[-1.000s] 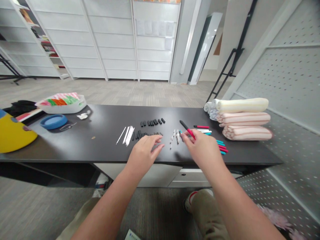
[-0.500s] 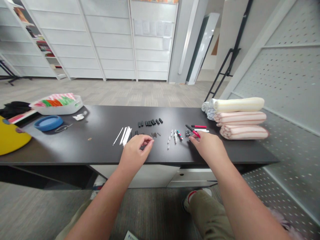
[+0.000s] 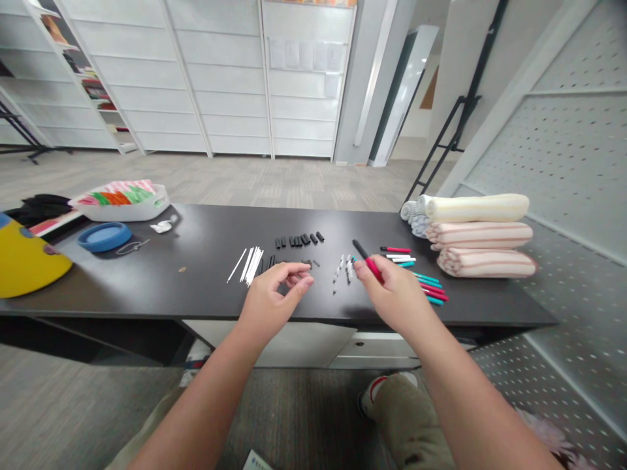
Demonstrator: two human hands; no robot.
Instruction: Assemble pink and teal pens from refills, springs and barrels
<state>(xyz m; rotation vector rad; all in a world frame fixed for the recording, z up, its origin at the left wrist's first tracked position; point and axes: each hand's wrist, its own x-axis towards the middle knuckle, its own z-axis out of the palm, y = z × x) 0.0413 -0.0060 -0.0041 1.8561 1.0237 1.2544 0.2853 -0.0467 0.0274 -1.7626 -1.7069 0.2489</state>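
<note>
My right hand (image 3: 399,294) grips a red pen barrel with a black end (image 3: 373,264), raised above the table with the black end pointing up and left. My left hand (image 3: 272,290) hovers with curved fingers, thumb apart, and nothing visible in it. White thin sticks (image 3: 251,264) lie beside it, with black slim pieces (image 3: 271,262) and small dark bits (image 3: 316,264) partly hidden behind it. Short black tubes (image 3: 298,239) form a row farther back. Between the hands are small silvery pieces (image 3: 349,269). Red, teal and white barrels (image 3: 432,287) lie right of my right hand.
Rolled towels (image 3: 484,235) are stacked at the right end of the dark table (image 3: 196,274). Toward the left are a blue round dish (image 3: 104,236), a white tray (image 3: 127,210) of colourful items, a white crumpled piece (image 3: 162,226) and a yellow object (image 3: 34,267).
My right hand has moved left and lifted the red barrel with its black end off the pile side. More barrels show behind it. My left hand stays nearly in place.
</note>
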